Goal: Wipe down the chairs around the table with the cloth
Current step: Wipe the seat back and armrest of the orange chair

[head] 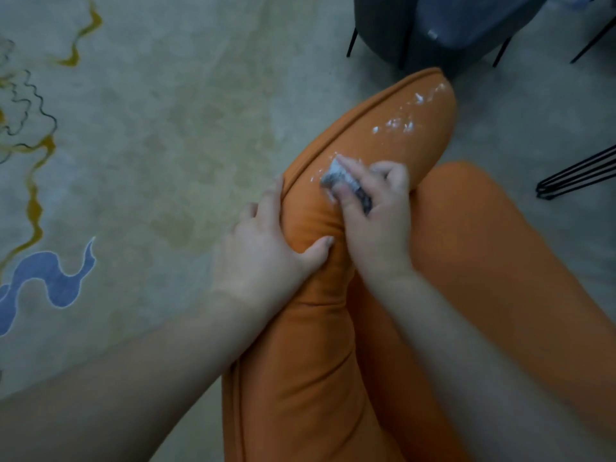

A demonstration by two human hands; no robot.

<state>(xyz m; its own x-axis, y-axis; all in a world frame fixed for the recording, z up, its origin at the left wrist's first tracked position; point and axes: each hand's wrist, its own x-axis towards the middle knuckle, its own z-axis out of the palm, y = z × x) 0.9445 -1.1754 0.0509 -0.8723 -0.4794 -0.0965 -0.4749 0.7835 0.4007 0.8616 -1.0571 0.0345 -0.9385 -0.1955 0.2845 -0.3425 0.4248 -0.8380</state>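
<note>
Head view, and over on the left your left hand (266,248) is clamped on the padded back of the orange chair (316,345), fingers curled over the piped edge and thumb dug into the upholstery on the near side. Good brace; hold it firm so the cushion doesn't give under the wiping.

Moving right, your right hand (376,208) pinches the cloth (346,183), a small grey wad bunched under the fingertips, forefinger stretched along its top and thumb pressing from below, the other fingers curled behind. It sits flat on the chair back, just beyond your left thumb.

Ahead of those fingertips, up toward the rounded top of the backrest, white smears (405,120) are still scattered, with a few flecks right at the cloth's edge. To my eye that's the job in hand: push outward from the fingers in overlapping strokes, and refold the wad to a clean face, or it may only spread the mess.

Both wrists angle inward, forearms converging from the bottom corners. Farther right, a dark chair (443,31) waits.
</note>
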